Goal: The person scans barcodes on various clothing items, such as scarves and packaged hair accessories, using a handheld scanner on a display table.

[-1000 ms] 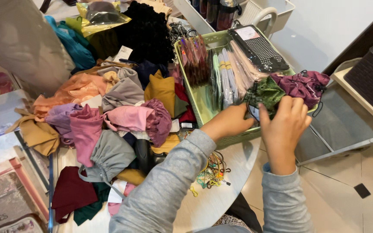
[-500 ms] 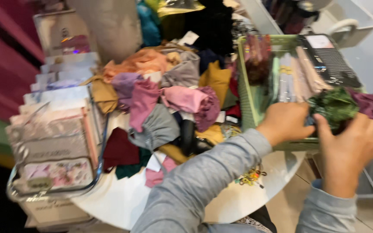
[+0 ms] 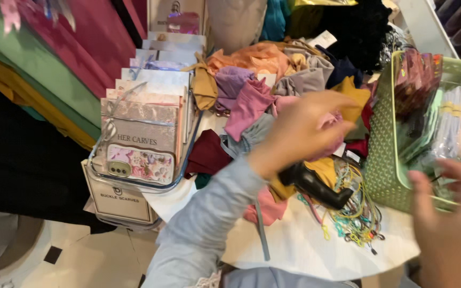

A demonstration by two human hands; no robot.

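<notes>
Head view: left hand [image 3: 300, 130] hovers loosely curled, holding nothing, over the scarf pile [image 3: 273, 90]. Right hand [image 3: 452, 224] spread, empty, beside the green basket [image 3: 388, 160], blurred.

left arm [image 3: 209, 213]: long light grey-blue sleeve, soft knit | right hand [image 3: 449, 224]: bare, blurred

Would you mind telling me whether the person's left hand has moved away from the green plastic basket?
Yes. The left hand has left the green plastic basket rim, leftward over the heap of coloured cloths.
</notes>
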